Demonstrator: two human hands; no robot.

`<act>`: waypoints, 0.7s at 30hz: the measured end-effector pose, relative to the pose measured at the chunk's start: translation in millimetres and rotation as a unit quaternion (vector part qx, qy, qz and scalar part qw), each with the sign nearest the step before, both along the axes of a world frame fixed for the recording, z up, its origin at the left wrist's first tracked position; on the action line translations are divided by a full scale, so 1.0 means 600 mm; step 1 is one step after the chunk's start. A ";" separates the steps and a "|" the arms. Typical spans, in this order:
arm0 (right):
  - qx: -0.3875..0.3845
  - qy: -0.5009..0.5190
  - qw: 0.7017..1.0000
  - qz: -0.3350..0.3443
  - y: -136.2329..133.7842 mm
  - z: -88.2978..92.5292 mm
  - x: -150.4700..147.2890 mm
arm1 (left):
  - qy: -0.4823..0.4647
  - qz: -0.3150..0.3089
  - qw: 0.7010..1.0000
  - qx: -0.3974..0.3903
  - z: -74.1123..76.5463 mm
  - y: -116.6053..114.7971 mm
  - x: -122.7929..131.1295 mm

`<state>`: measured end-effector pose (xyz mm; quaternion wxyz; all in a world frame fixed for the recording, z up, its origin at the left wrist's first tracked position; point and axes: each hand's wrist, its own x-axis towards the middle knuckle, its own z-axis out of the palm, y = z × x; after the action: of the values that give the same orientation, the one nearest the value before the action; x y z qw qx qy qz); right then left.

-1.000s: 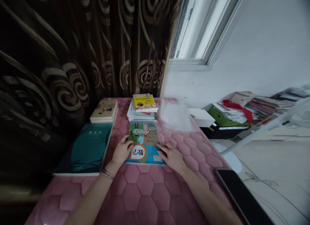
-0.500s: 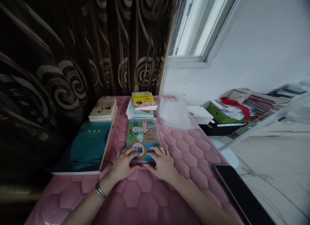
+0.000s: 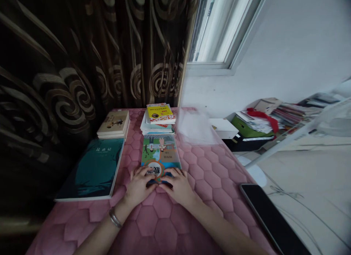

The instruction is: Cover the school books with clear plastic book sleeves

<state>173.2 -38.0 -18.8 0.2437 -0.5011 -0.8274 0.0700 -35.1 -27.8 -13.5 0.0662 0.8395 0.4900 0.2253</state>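
Two bare hands lie close together on the near end of a workbook (image 3: 160,149), the left hand (image 3: 139,187) and the right hand (image 3: 177,185) almost meeting across its cover. From here, I can't tell whether they grip the book or only rest on it. A bracelet (image 3: 115,217) circles the left wrist. The workbook lies flat on a pink quilted mat (image 3: 211,182). Just beyond the workbook sits a stack of books (image 3: 157,119), topped by a yellow cover. To the workbook's left are a teal book (image 3: 91,169) and a small pile of books (image 3: 113,125). To its right lie a clear plastic sheet (image 3: 194,125), a white box (image 3: 223,128) and, well apart, a black tablet (image 3: 270,218).
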 end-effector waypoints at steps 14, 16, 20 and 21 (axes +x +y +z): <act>0.023 -0.021 0.999 -0.029 -0.007 -0.002 0.089 | 0.020 0.006 1.000 -0.016 0.011 -0.002 -0.062; 0.022 -0.030 0.999 -0.025 -0.009 0.000 0.099 | 0.022 0.015 0.999 -0.023 0.009 -0.003 -0.072; 0.022 -0.053 0.998 -0.001 -0.010 0.000 0.115 | 0.012 0.015 1.000 -0.025 -0.001 -0.004 -0.084; 0.021 -0.057 0.998 0.004 -0.010 -0.002 0.118 | 0.008 0.014 1.000 -0.024 -0.003 -0.003 -0.085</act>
<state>244.0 -44.1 -19.8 0.2061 -0.4959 -0.8432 0.0247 -86.3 -29.5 -15.5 0.0792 0.8324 0.5074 0.2082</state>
